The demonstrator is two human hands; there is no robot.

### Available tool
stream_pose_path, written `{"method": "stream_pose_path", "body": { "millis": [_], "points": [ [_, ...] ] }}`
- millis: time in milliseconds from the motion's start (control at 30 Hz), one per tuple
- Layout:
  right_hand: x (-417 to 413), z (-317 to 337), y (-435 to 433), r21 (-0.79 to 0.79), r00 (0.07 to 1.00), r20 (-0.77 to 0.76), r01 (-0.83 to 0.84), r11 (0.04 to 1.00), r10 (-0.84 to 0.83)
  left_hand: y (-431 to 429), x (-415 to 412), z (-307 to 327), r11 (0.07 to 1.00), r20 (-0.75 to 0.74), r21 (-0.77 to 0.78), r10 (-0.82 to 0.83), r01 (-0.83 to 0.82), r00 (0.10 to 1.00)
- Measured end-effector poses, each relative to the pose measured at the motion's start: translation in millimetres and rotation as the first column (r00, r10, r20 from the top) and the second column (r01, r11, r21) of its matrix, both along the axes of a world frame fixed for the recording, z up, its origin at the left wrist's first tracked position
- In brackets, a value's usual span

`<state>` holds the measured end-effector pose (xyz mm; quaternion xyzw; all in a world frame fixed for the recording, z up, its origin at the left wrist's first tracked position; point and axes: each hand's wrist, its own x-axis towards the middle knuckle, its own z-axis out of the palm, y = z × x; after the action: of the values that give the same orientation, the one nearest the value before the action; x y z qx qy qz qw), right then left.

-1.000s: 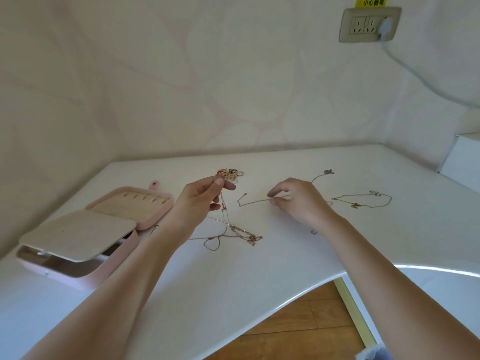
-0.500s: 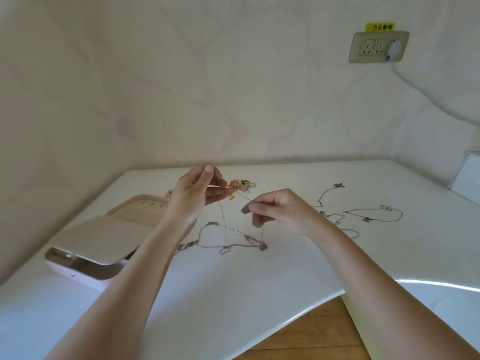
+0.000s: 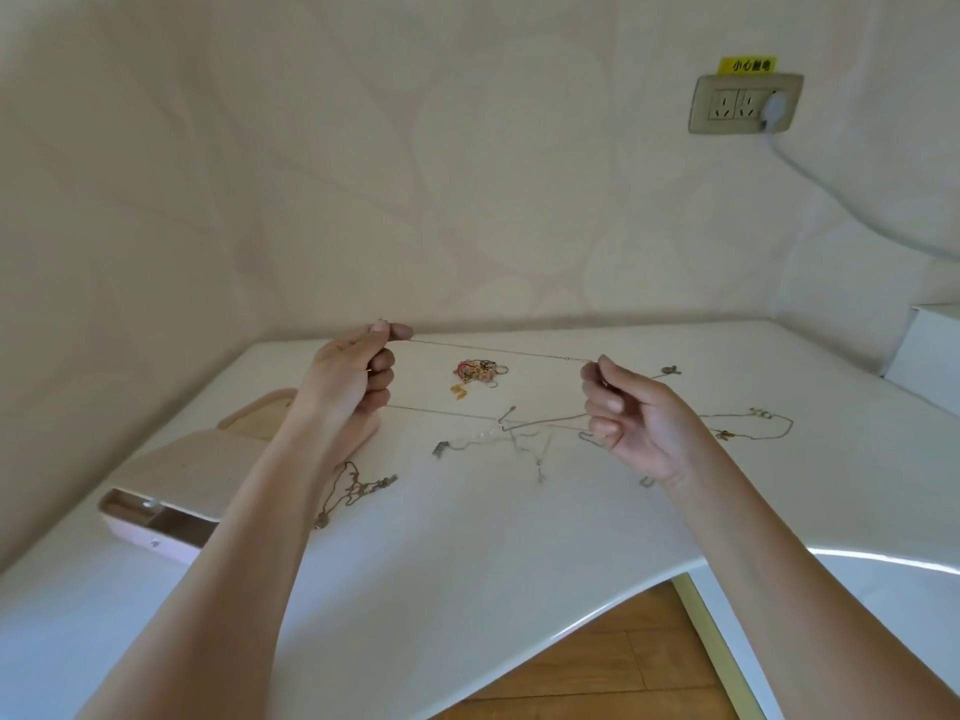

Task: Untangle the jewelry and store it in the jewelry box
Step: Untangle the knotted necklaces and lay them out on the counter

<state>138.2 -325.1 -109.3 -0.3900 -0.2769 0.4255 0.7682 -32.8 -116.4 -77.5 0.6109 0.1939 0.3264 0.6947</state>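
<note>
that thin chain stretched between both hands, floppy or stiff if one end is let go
Probably floppy: the chain looks straight only because the left hand and right hand pull it taut. Likely very light and snag-prone, being hair-thin like the tangled chains on the table.

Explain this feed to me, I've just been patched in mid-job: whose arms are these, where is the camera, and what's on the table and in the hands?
There is no machine here. These are a person's two bare arms, seen from one wide-angle camera worn on their head, looking forward and down. The left hand and the right hand each pinch one thin chain, pulled taut in the air between them. Below, on the white table, lie a tangle of fine chains, a small heap of rings and coloured bits, another necklace to the right, and one more chain by the left forearm. The open pink jewelry box sits at the left, partly behind that arm.
</note>
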Motion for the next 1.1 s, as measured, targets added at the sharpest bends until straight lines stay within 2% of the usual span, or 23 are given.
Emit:
{"method": "stream_pose_path", "body": {
  "millis": [100, 167, 267, 367, 567, 733, 800, 833, 867, 933, 967, 1000, 1100],
  "points": [
    [-1, -5, -3, 0.049, 0.992, -0.065, -0.101, 0.994, 0.104, 2, -2, 0, 0.988, -0.1, -0.127, -0.102, 0.089, 0.99],
    [-2, -6, -7, 0.027, 0.987, -0.108, -0.117, 0.993, 0.119, 4, -3, -3, 0.97, -0.168, -0.202, -0.173, 0.138, 0.97],
    [-3, -8, -13, -0.094, 0.988, -0.153, -0.042, 0.995, 0.027, 5, 1, -11, 0.946, -0.211, -0.284, -0.224, 0.16, 0.951],
    [-1, -16, -16, -0.259, 0.993, -0.045, 0.097, 0.961, -0.113, 1, 13, -26, 0.94, -0.246, -0.318, -0.211, 0.127, 0.946],
    [3, -28, 2, -0.457, 0.928, 0.307, 0.34, 0.822, -0.213, 2, 47, -49, 0.992, -0.411, -0.12, -0.005, -0.048, 0.912],
    [18, -25, 30, -0.494, 0.818, 0.524, 0.518, 0.698, -0.237, 6, 62, -65, 0.971, -0.437, 0.182, 0.224, -0.158, 0.871],
    [27, -25, 37, -0.494, 0.756, 0.616, 0.59, 0.639, -0.222, 8, 62, -67, 0.93, -0.449, 0.337, 0.293, -0.144, 0.844],
    [31, -26, 40, -0.48, 0.705, 0.679, 0.637, 0.603, -0.204, 9, 60, -67, 0.882, -0.468, 0.459, 0.344, -0.109, 0.814],
    [34, -27, 42, -0.453, 0.615, 0.775, 0.702, 0.55, -0.147, 9, 59, -66, 0.813, -0.475, 0.58, 0.397, -0.061, 0.785],
    [30, -27, 44, -0.321, 0.335, 0.941, 0.84, 0.436, 0.049, 8, 56, -65, 0.673, -0.451, 0.739, 0.444, 0.045, 0.774],
    [22, -26, 45, -0.239, 0.216, 0.971, 0.866, 0.44, 0.103, 7, 56, -65, 0.628, -0.45, 0.772, 0.426, 0.102, 0.785],
    [9, -26, 47, -0.179, 0.144, 0.984, 0.849, 0.498, 0.108, 6, 57, -66, 0.594, -0.458, 0.788, 0.394, 0.16, 0.797],
    [-41, -36, 58, -0.18, 0.049, 0.979, 0.661, 0.729, 0.197, 3, 59, -74, 0.514, -0.55, 0.779, 0.288, 0.358, 0.784]
  ]
}}
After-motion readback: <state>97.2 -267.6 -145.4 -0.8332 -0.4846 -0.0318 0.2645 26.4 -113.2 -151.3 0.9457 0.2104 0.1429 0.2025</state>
